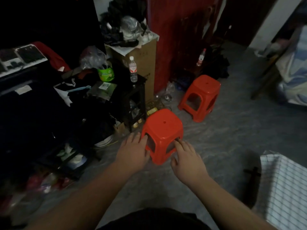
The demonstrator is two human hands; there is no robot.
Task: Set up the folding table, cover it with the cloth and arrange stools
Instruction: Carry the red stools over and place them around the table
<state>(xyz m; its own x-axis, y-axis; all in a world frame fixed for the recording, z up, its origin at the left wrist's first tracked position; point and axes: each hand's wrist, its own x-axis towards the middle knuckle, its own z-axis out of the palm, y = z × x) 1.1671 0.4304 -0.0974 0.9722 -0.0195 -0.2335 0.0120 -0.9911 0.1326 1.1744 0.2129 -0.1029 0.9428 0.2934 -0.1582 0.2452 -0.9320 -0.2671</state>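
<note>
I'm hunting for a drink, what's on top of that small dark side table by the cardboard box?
A clear water bottle with a white cap stands upright on the dark side table. A green tub sits to its left. The table's lower shelves are too dark to make out.

A single wide-angle view from the person's head looks forward and steeply down at the floor point(224, 138). Both forearms reach in from the near edge, close to the lens. The near red stool point(163, 128) sits mid-frame; room edges bend with distortion.
</note>
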